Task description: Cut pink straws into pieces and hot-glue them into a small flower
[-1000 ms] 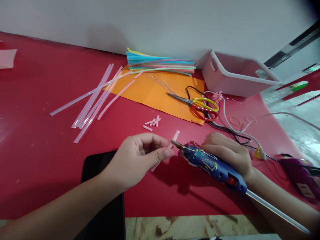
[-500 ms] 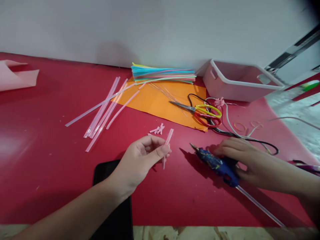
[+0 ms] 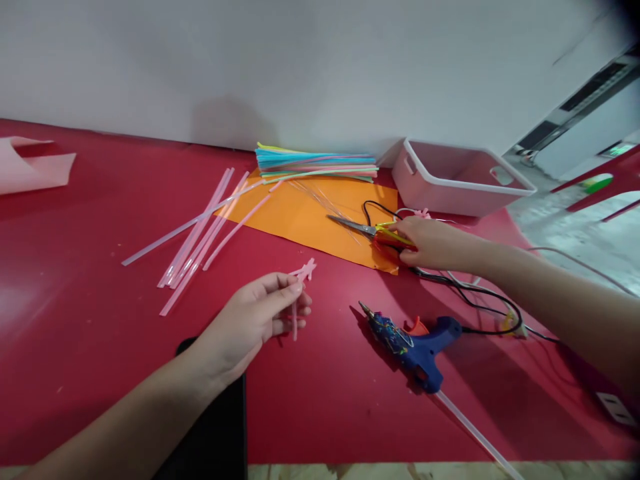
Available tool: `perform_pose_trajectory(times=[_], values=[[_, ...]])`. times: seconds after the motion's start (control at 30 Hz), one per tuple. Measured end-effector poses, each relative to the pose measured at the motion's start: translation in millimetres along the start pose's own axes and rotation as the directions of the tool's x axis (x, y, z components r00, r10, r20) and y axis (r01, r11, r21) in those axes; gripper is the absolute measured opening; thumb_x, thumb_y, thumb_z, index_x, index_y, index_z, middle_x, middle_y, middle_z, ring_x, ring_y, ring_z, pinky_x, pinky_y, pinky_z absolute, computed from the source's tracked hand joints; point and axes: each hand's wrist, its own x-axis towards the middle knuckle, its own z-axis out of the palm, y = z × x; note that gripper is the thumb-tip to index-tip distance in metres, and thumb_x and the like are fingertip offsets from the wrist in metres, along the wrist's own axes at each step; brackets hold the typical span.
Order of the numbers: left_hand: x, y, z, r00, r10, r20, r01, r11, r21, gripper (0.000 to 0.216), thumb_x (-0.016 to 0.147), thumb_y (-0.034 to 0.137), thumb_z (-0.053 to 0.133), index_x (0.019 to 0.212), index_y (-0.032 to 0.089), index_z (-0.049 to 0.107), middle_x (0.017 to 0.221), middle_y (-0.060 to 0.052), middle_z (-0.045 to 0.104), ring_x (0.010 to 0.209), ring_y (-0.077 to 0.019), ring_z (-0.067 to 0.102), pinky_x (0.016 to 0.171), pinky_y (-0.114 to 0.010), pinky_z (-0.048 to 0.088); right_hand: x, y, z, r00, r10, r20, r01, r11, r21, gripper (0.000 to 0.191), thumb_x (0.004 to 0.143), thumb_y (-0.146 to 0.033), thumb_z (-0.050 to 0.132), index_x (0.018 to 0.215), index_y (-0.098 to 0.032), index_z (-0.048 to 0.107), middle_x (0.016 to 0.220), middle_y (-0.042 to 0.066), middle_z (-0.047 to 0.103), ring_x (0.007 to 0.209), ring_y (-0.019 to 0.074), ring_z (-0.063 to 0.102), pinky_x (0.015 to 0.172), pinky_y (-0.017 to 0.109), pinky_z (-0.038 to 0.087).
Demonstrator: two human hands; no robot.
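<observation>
My left hand (image 3: 260, 320) pinches a short pink strip (image 3: 295, 325) between thumb and fingers. The strip's lower end hangs below the thumb. Just beyond the fingertips lie small cut pink pieces (image 3: 309, 268), partly overlapped by the held strip in this view. My right hand (image 3: 425, 243) reaches across to the scissors (image 3: 353, 225) and has its fingers closed around their yellow and red handles. The blades point left over an orange sheet (image 3: 300, 217). A blue glue gun (image 3: 413, 353) lies on its side nearer me, a clear glue stick (image 3: 475, 430) sticking out of its back.
Several long pink strips (image 3: 200, 230) lie at left of the orange sheet. Behind it is a bundle of coloured pipe cleaners (image 3: 315, 162), beside a pink bin (image 3: 440, 190). Cords (image 3: 480, 290) run under my right forearm. A black flat device (image 3: 215, 427) lies beneath my left arm.
My right hand has let go of the glue gun, which now rests on the table, and moved up and left to the scissors. My left hand keeps the pink strip.
</observation>
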Motion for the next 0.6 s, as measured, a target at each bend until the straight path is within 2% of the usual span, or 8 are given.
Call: perform_pose_trajectory(times=[0.13,0.23,0.33,0.43,0.47,0.5,0.6], values=[[0,9,-3,0.999,0.016,-0.044,-0.019,0.997,-0.068,0.008,0.086,0.016,0.072,0.080,0.015,0.066,0.077,-0.005,0.074,0.072,-0.0160,0.070,0.065,-0.025,0.054,10,4,-3,0.998,0.039,0.057,-0.038,0.999,-0.016,0.012,0.073,-0.016,0.071,0.072,-0.018,0.059,0.072,0.002,0.063,0.058,0.0121,0.051,0.056,0.028,0.031],[0,12,-5,0.998,0.028,-0.048,-0.032,0.994,-0.100,0.007,0.087,0.009,0.068,0.082,0.014,0.068,0.081,-0.006,0.075,0.077,-0.0170,0.072,0.071,-0.027,0.057,7,6,-11,0.996,0.066,0.062,-0.065,0.998,-0.022,0.016,0.080,-0.027,0.071,0.073,-0.018,0.059,0.072,0.004,0.064,0.060,0.0139,0.053,0.057,0.028,0.031],[1,13,-5,0.998,0.029,-0.058,-0.035,0.994,-0.107,0.007,0.087,0.007,0.068,0.085,0.014,0.070,0.081,-0.005,0.074,0.075,-0.0159,0.072,0.071,-0.027,0.058,-3,1,-19,0.992,0.086,0.087,-0.086,0.996,-0.011,0.032,0.091,-0.040,0.063,0.068,-0.020,0.055,0.063,0.002,0.060,0.052,0.0121,0.049,0.051,0.027,0.028],[1,12,-5,0.996,0.053,-0.072,-0.059,0.995,-0.081,0.004,0.085,0.010,0.074,0.088,0.013,0.072,0.076,-0.003,0.073,0.070,-0.0131,0.069,0.068,-0.024,0.057,-18,-18,-31,0.987,0.058,0.148,-0.064,0.997,0.037,0.048,0.093,-0.054,0.062,0.061,-0.022,0.048,0.052,-0.001,0.053,0.045,0.0103,0.046,0.044,0.025,0.028],[1,12,-6,0.995,0.069,-0.075,-0.074,0.995,-0.060,0.007,0.084,0.012,0.076,0.089,0.013,0.072,0.075,-0.002,0.073,0.069,-0.0124,0.069,0.066,-0.022,0.056,-23,-28,-36,0.982,0.032,0.184,-0.047,0.996,0.081,0.050,0.094,-0.059,0.061,0.063,-0.022,0.049,0.052,-0.002,0.054,0.044,0.0103,0.048,0.042,0.024,0.031],[1,11,-6,0.993,0.087,-0.083,-0.091,0.995,-0.039,0.011,0.083,0.015,0.079,0.092,0.013,0.072,0.074,-0.001,0.073,0.069,-0.0120,0.068,0.065,-0.021,0.056,-28,-38,-41,0.968,-0.008,0.250,-0.047,0.975,0.216,0.049,0.095,-0.060,0.060,0.065,-0.021,0.052,0.055,-0.001,0.057,0.045,0.0107,0.051,0.041,0.023,0.036],[0,10,-5,0.987,0.123,-0.101,-0.123,0.992,0.007,0.020,0.081,0.019,0.082,0.094,0.016,0.067,0.072,0.001,0.073,0.067,-0.0115,0.068,0.060,-0.019,0.054,-41,-67,-50,0.909,-0.092,0.407,-0.138,0.855,0.501,0.048,0.102,-0.057,0.048,0.069,-0.023,0.056,0.056,-0.002,0.060,0.044,0.0105,0.053,0.036,0.022,0.040]])
